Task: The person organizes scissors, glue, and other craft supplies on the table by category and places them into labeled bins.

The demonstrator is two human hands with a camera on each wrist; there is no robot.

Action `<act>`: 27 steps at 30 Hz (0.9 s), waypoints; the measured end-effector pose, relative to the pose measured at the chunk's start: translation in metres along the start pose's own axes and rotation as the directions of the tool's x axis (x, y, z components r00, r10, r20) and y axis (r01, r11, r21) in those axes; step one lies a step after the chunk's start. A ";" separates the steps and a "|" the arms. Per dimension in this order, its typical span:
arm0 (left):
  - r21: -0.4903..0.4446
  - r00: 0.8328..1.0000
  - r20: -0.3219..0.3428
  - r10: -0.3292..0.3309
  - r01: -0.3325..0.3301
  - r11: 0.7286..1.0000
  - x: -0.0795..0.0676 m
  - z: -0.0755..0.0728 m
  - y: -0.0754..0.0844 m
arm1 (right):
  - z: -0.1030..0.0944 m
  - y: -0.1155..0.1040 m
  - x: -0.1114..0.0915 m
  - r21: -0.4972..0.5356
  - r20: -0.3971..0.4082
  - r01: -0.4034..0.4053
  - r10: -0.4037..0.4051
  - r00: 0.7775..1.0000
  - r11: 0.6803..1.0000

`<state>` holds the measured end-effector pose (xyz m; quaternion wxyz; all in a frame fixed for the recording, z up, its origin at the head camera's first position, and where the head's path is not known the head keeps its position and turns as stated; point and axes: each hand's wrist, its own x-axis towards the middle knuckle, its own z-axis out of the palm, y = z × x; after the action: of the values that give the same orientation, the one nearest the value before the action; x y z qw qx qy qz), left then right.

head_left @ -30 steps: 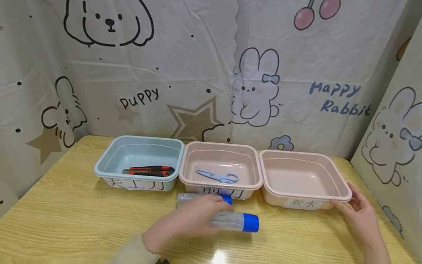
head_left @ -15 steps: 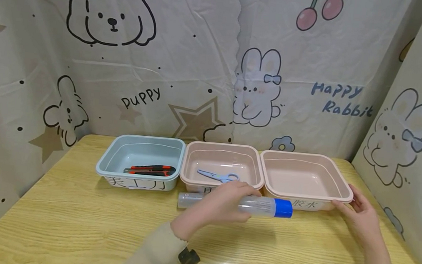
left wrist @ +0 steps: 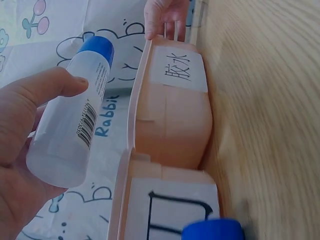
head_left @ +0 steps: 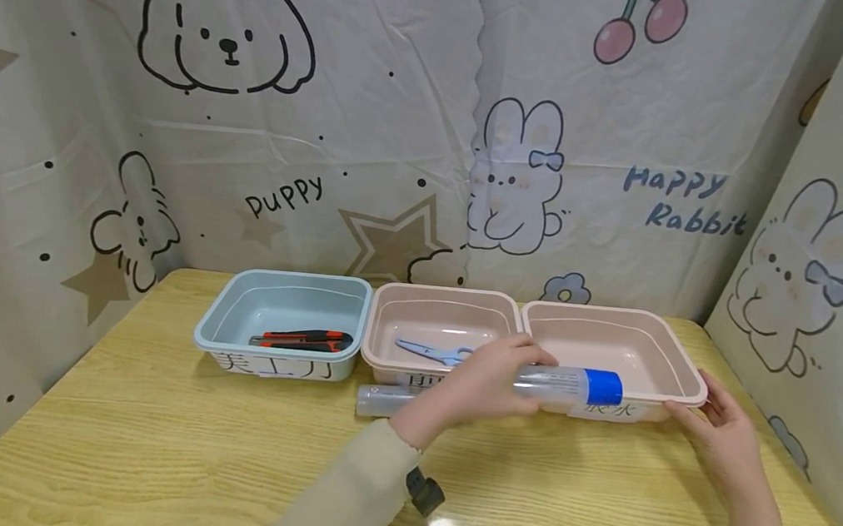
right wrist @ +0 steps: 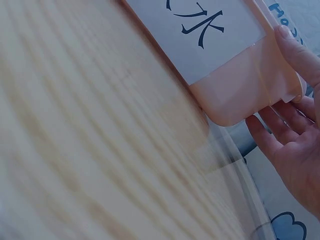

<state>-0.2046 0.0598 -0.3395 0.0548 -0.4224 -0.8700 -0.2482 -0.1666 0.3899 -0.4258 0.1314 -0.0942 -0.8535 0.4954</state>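
Note:
My left hand [head_left: 490, 382] grips a clear glue bottle [head_left: 552, 384] with a blue cap, held sideways at the front rim of the right pink bin [head_left: 601, 312]. In the left wrist view, the thumb and fingers wrap round this bottle [left wrist: 70, 115]. My right hand [head_left: 726, 432] holds that bin's front right corner, thumb on the rim and fingers under it along the side [right wrist: 287, 145]. A second glue bottle [head_left: 382, 402] lies on the table before the middle pink bin [head_left: 449, 295], partly hidden by the left forearm. Blue scissors [head_left: 429, 351] lie in the middle bin.
A blue bin [head_left: 285, 278] at the left holds red-and-black utility knives [head_left: 305, 339]. The bins stand side by side in a row, with paper labels on their fronts. A printed curtain [head_left: 403, 128] hangs behind the wooden table [head_left: 187, 443].
My left hand has lifted the glue bottle from the table and carried it right and up to the right pink bin. The right hand stays at that bin's corner.

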 end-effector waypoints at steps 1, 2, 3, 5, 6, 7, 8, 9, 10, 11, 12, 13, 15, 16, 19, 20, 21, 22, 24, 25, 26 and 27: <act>-0.006 1.000 -0.001 -0.004 0.004 1.000 0.004 0.001 0.000 | 0.000 0.000 0.000 0.000 0.003 -0.002 0.002 1.000 1.000; -0.014 1.000 -0.003 -0.008 0.008 1.000 0.007 0.002 0.001 | 0.000 0.000 0.000 0.003 0.006 -0.003 0.003 1.000 1.000; -0.019 1.000 -0.005 -0.010 0.010 1.000 0.010 0.003 0.001 | 0.000 0.000 0.000 0.002 0.009 -0.003 0.003 1.000 1.000; -0.031 1.000 -0.007 -0.012 0.012 0.999 0.017 0.005 0.002 | 0.000 0.000 0.000 0.013 0.014 0.003 -0.003 1.000 1.000; -0.037 1.000 -0.010 -0.007 0.007 0.999 0.021 0.006 0.002 | 0.000 0.001 0.000 0.026 0.016 0.009 -0.009 1.000 1.000; -0.048 1.000 -0.011 -0.006 0.006 0.999 0.024 0.007 0.002 | 0.000 0.001 0.000 0.027 0.016 0.008 -0.009 1.000 1.000; -0.056 1.000 -0.016 -0.002 0.001 0.998 0.028 0.009 0.002 | 0.000 0.001 0.001 0.025 0.016 0.007 -0.007 1.000 1.000; -0.060 1.000 -0.021 0.000 -0.002 0.998 0.032 0.011 0.002 | 0.000 0.001 0.001 0.023 0.015 0.004 -0.004 1.000 1.000; -0.066 1.000 -0.027 0.001 -0.003 0.998 0.036 0.013 0.002 | 0.000 0.001 0.001 0.022 0.014 0.000 0.000 1.000 1.000; -0.077 0.999 -0.032 -0.001 -0.001 0.997 0.039 0.015 0.002 | 0.000 0.001 0.001 0.024 0.013 -0.002 0.002 1.000 1.000; -0.085 0.999 -0.039 -0.002 -0.001 0.996 0.043 0.017 0.002 | 0.001 0.001 0.001 0.016 0.011 -0.007 0.007 1.000 1.000; -0.094 0.999 -0.044 -0.008 0.004 0.996 0.046 0.019 0.002 | 0.001 0.001 0.001 0.005 0.009 -0.010 0.010 1.000 1.000; -0.117 0.998 -0.051 -0.031 0.025 0.993 0.052 0.024 0.001 | 0.001 0.001 0.001 0.010 0.007 -0.004 0.004 1.000 1.000; -0.134 0.998 -0.050 -0.047 0.040 0.990 0.054 0.026 0.002 | 0.001 0.001 0.001 0.014 0.006 0.001 -0.001 1.000 1.000; -0.154 0.995 -0.052 -0.088 0.079 0.985 0.060 0.032 0.001 | 0.001 0.000 0.000 0.025 0.005 0.011 -0.011 1.000 1.000; -0.157 0.993 -0.057 -0.098 0.088 0.984 0.061 0.033 0.001 | 0.001 0.000 0.000 0.027 0.006 0.006 -0.006 1.000 1.000; -0.159 0.992 -0.063 -0.109 0.098 0.982 0.063 0.035 0.001 | 0.001 0.000 0.000 0.025 0.007 0.002 -0.002 1.000 1.000; -0.160 0.991 -0.070 -0.115 0.103 0.982 0.064 0.036 0.001 | 0.000 0.000 0.000 0.025 0.008 -0.002 0.002 1.000 1.000; -0.158 0.989 -0.091 -0.113 0.097 0.983 0.067 0.040 0.001 | 0.000 0.000 0.000 0.019 0.011 -0.009 0.009 1.000 1.000; -0.166 0.989 -0.098 -0.113 0.096 0.981 0.069 0.041 0.002 | 0.000 0.000 0.001 0.018 0.012 -0.016 0.016 1.000 1.000; -0.163 0.988 -0.105 -0.110 0.092 0.982 0.070 0.043 0.002 | 0.000 0.000 0.001 0.016 0.013 -0.018 0.018 1.000 1.000; -0.161 0.988 -0.107 -0.108 0.090 0.983 0.072 0.044 0.002 | 0.000 0.000 0.000 0.014 0.013 -0.018 0.018 1.000 1.000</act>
<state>-0.2436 0.1326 -0.3551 0.0594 -0.3666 -0.8632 -0.3420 -0.1670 0.3899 -0.4252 0.1219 -0.0977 -0.8498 0.5033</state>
